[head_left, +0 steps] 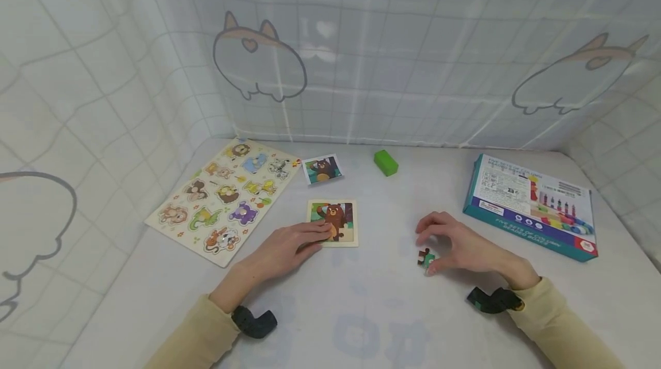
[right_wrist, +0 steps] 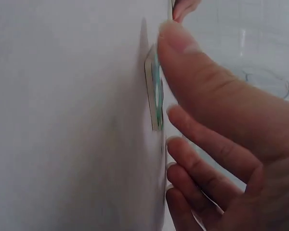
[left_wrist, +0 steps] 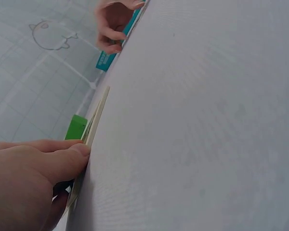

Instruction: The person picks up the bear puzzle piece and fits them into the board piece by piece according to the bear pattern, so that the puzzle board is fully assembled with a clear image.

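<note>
A small square wooden bear puzzle lies on the table, a gap in its picture at the lower right. My left hand rests on its lower left part, fingers stretched over the picture. In the left wrist view the thumb is at the board's edge. To the right, a loose green and brown puzzle piece lies under my right hand. The right wrist view has the thumb right by one end of the piece, with the other fingers bent and apart from it.
Behind the puzzle lie a bear picture card and a green block. A large animal peg board is at the left, and a bead game box at the right. A patterned cloth wall rises behind the table.
</note>
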`<state>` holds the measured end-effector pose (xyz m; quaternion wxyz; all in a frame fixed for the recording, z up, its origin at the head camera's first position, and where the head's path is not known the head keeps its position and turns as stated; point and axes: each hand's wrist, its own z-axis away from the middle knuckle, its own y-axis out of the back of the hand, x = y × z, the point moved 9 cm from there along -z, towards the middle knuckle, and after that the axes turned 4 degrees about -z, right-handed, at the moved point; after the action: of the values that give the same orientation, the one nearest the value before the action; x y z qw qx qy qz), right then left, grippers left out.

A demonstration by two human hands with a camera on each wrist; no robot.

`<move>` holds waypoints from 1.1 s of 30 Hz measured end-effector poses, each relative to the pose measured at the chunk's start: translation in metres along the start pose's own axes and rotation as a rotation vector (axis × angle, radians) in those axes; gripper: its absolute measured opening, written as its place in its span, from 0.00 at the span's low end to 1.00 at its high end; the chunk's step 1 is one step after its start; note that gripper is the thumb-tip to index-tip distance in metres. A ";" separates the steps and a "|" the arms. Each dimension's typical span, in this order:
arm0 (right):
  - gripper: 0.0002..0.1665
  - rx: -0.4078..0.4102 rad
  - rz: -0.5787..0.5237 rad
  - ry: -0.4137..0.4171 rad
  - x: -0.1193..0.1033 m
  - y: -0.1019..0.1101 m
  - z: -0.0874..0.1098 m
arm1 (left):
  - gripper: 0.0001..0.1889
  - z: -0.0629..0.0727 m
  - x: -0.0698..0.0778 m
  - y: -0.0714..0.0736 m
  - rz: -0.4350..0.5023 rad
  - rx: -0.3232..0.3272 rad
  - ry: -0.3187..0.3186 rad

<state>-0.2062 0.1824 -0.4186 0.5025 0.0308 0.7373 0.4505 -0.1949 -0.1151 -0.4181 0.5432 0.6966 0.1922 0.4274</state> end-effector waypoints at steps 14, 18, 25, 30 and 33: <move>0.16 0.085 0.035 0.062 0.002 0.008 0.000 | 0.22 0.000 0.000 0.000 0.009 -0.014 0.008; 0.21 0.139 0.087 0.013 0.005 0.011 -0.001 | 0.22 0.000 0.000 0.000 0.006 -0.012 0.005; 0.18 0.195 0.096 -0.013 0.009 0.015 -0.002 | 0.21 0.000 0.001 0.000 0.002 -0.011 0.000; 0.18 0.215 0.092 0.008 0.008 0.016 -0.002 | 0.21 0.000 0.000 0.000 -0.001 -0.007 -0.003; 0.17 0.224 0.099 0.011 0.008 0.016 -0.002 | 0.22 0.000 -0.001 -0.001 -0.001 -0.010 0.002</move>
<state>-0.2180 0.1949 -0.4125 0.4690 0.1208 0.7833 0.3897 -0.1955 -0.1151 -0.4195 0.5469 0.6934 0.1909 0.4286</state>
